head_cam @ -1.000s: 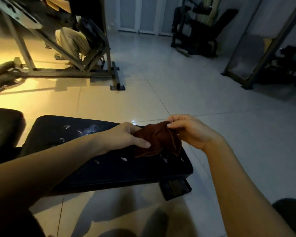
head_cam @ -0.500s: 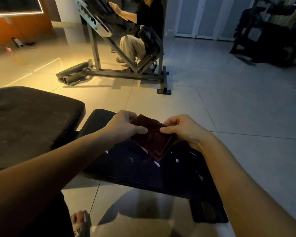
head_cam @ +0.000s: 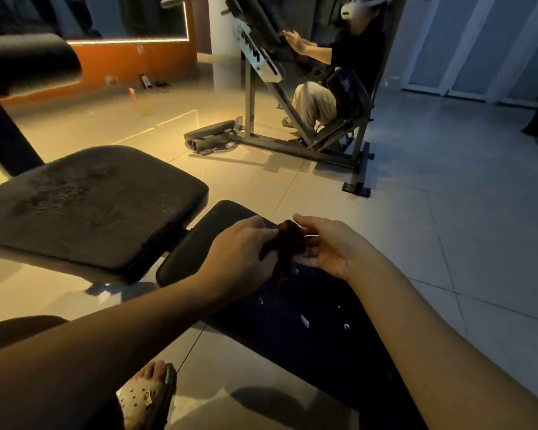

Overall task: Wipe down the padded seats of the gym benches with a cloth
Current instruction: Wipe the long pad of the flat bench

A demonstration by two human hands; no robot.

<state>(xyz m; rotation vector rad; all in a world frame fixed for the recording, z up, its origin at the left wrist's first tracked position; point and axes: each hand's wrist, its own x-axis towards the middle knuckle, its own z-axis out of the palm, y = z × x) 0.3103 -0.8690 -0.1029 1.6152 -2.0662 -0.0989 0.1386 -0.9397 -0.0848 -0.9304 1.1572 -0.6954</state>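
Readying the cloth (head_cam: 288, 243) appears to be the step in hand: no wiping stroke is under way yet. The brown cloth hangs bunched between both hands, just above the far part of the near black bench seat (head_cam: 292, 324), with one corner drooping towards the padding. The left hand (head_cam: 239, 252) pinches it with curled fingers from the left; the right hand (head_cam: 328, 248) lies palm-up, thumb raised, its bent fingers cupped round the bundle's right side. The next move probably calls for flattening the cloth against the seat under one palm and sweeping along its length, where pale specks show. Half a second earlier the cloth was a flat folded square pinched at both edges; now it is crumpled, and more of the worn grey pad (head_cam: 84, 206) on the left has come into view.
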